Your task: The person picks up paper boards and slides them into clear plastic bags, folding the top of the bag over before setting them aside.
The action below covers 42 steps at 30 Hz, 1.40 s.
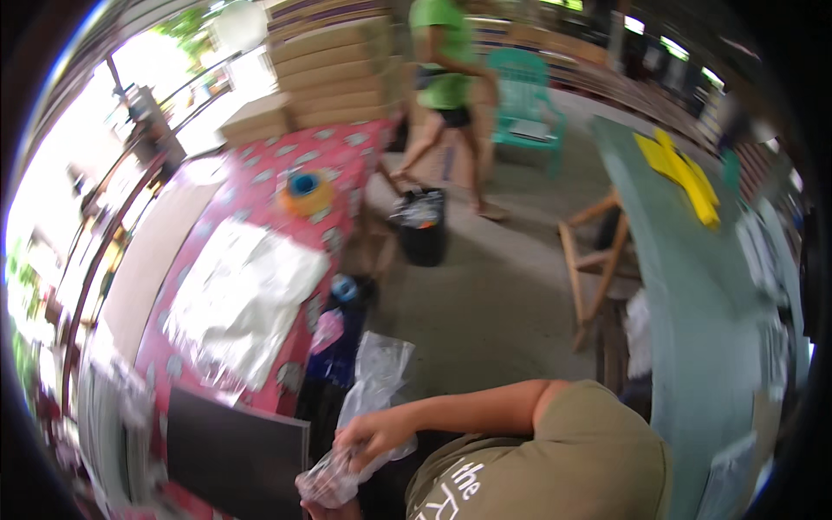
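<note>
In front of my body, my right hand [374,438] is closed on a crumpled clear plastic bag [380,368], its fingers pinching the bunched film. Part of the bag sticks up beyond the knuckles. Low in the picture, my left hand [319,508] grips the lower end of the same plastic; the film covers most of its fingers. Beside the hands, a dark flat panel [234,455] leans at the table's near end. Whether anything is inside the bag cannot be made out.
White plastic sheeting [247,295] and an orange-and-blue tape roll [305,191] lie on the pink-covered table [360,139]. A person in green [446,52] walks past a black bin [423,230]. Yellow strips [680,173] rest on the green table [693,286] at right.
</note>
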Available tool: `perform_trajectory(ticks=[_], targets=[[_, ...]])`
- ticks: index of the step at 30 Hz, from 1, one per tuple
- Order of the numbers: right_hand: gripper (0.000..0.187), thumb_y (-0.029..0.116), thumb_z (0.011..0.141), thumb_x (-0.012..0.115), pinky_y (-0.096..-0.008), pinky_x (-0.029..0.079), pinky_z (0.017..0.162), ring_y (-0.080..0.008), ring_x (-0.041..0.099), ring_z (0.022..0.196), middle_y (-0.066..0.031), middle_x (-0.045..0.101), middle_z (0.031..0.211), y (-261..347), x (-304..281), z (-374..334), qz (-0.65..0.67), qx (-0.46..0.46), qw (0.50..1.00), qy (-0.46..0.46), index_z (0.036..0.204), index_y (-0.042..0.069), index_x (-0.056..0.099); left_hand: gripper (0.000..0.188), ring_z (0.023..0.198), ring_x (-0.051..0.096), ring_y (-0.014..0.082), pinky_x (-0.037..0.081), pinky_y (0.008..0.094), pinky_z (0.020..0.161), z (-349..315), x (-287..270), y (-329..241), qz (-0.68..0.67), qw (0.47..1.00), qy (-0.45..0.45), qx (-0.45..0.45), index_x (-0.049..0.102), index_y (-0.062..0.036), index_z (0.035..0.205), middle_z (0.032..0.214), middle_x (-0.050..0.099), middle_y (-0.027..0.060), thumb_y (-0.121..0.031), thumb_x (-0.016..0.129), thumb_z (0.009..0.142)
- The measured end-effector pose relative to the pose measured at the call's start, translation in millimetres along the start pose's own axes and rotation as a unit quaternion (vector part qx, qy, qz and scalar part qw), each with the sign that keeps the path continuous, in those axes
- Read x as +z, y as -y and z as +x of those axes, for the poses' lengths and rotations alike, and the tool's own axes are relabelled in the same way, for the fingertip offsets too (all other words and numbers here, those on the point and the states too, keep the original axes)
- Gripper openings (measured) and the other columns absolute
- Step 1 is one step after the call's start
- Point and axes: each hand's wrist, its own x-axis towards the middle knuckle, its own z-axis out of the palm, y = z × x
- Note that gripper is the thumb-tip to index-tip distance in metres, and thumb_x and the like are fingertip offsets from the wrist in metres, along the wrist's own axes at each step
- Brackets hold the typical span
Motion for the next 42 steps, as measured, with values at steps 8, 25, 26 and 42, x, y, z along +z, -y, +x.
perform_trajectory(ticks=[8,25,26,42], targets=[[0.010,0.014,0.086,0.045,-0.0210,0.041,0.049,-0.0085,0.052,0.060,-0.0044,0.056,0.070,4.7,-26.1,24.7,0.577,-0.058,0.812,-0.067,0.091,0.009,0.052,0.038,0.066,0.051,0.0094,0.040,0.0198,0.058,-12.7,-94.5,-42.4,0.466,0.881,0.081,-0.017,0.046,-0.0012,0.099,0.075,0.052,0.0025,-0.025,0.063,0.075],[0.014,0.014,0.079,0.060,-0.0178,0.039,0.053,-0.0027,0.047,0.057,0.0011,0.056,0.065,32.9,40.9,67.0,0.121,0.201,0.942,0.240,0.080,0.000,0.057,0.029,0.067,0.050,0.0203,0.044,0.0321,0.071,-38.6,-41.1,-62.5,0.133,0.960,0.184,0.164,0.055,-0.0002,0.069,0.066,0.051,0.0098,-0.026,0.051,0.082],[0.014,0.013,0.079,0.060,-0.0173,0.039,0.053,-0.0024,0.047,0.058,0.0015,0.056,0.065,31.3,43.3,65.8,0.132,0.212,0.938,0.239,0.080,0.000,0.057,0.030,0.083,0.051,0.0249,0.042,0.0378,0.077,-27.6,-56.3,-66.0,0.020,0.957,0.237,0.164,0.054,-0.0022,0.087,0.088,0.054,0.0137,-0.031,0.053,0.080],[0.023,0.022,0.079,0.061,-0.0193,0.037,0.054,-0.0026,0.043,0.060,0.0038,0.050,0.062,27.5,34.8,78.9,-0.039,0.241,0.949,0.202,0.083,0.000,0.058,0.027,0.090,0.054,0.0180,0.042,0.0324,0.081,-41.5,-63.9,-45.8,0.003,0.990,0.141,0.004,0.051,0.0006,0.098,0.094,0.056,0.0080,-0.023,0.044,0.087]])
